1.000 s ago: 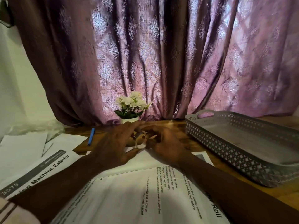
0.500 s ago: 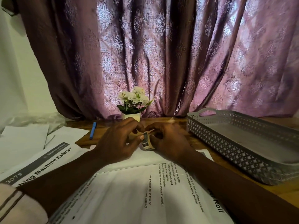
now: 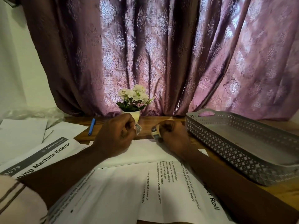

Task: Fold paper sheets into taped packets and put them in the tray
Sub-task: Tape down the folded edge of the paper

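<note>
Pen point(image 3: 92, 126) lay just left of the L hand point(image 3: 115, 135), which pinched a tape end point(image 3: 137, 128). Bare wood showed betw. the fists. R hand point(image 3: 174, 136) gripped the tape roll point(image 3: 156, 134) above the folded sheet point(image 3: 145, 152); tray point(image 3: 226, 143) sat just right.

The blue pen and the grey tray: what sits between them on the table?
In the head view, between the blue pen and the grey tray are both hands, the tape roll and the flower pot.

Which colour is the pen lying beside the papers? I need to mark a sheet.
Blue: the blue pen, clearest in the head view.
</note>
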A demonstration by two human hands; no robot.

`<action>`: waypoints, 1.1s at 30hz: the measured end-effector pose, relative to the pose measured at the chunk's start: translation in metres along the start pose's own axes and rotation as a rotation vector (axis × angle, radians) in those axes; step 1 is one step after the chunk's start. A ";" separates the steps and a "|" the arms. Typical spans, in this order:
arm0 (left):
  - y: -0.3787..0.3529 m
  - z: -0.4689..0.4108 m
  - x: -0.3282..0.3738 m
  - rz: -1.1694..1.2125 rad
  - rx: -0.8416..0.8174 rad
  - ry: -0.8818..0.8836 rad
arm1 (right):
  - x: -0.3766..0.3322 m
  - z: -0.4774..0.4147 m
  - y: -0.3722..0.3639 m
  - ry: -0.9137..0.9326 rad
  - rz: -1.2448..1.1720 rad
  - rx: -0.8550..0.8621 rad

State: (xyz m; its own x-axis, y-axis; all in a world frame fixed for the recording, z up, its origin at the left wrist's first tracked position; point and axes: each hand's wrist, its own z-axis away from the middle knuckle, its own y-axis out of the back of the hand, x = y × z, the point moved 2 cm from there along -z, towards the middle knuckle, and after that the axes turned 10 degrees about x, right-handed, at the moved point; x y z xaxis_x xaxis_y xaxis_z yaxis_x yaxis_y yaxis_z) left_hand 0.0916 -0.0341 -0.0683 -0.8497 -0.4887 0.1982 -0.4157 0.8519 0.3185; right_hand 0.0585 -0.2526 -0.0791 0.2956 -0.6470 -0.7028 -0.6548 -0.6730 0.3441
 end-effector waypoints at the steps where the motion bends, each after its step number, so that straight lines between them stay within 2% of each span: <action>1: -0.001 0.000 -0.005 0.009 0.023 0.043 | 0.003 -0.002 0.000 -0.016 -0.025 0.010; 4: -0.003 -0.001 -0.021 0.029 0.097 0.208 | 0.001 -0.005 -0.003 -0.034 -0.035 -0.007; 6: -0.004 -0.002 -0.026 0.037 0.116 0.263 | -0.008 -0.019 -0.007 -0.019 0.073 -0.016; 10: -0.007 -0.002 -0.024 0.055 0.112 0.246 | -0.018 -0.058 -0.041 -0.189 0.156 -0.107; 16: -0.007 -0.002 -0.027 0.126 0.095 0.243 | -0.020 -0.062 -0.086 -0.053 0.306 -0.259; 18: -0.008 -0.001 -0.030 0.141 0.091 0.253 | -0.024 -0.050 -0.084 -0.058 0.242 -0.253; 21: -0.007 -0.001 -0.028 0.101 0.093 0.242 | -0.045 -0.033 -0.060 -0.267 -0.162 -0.126; 23: -0.005 -0.001 -0.024 0.060 0.092 0.197 | -0.057 -0.023 -0.039 -0.311 -0.322 -0.180; 29: 0.003 -0.003 -0.010 0.120 -0.054 -0.010 | -0.062 -0.007 -0.009 -0.092 -0.292 -0.280; 33: 0.000 -0.006 -0.003 0.145 -0.056 -0.022 | -0.068 -0.005 0.002 -0.045 -0.335 -0.247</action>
State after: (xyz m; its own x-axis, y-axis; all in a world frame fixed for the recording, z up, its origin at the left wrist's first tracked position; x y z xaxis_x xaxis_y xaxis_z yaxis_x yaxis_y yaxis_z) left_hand 0.0967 -0.0339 -0.0632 -0.9066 -0.3565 0.2256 -0.2698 0.9010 0.3397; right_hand 0.0406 -0.2115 -0.0278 0.4291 -0.3653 -0.8261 -0.3394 -0.9128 0.2273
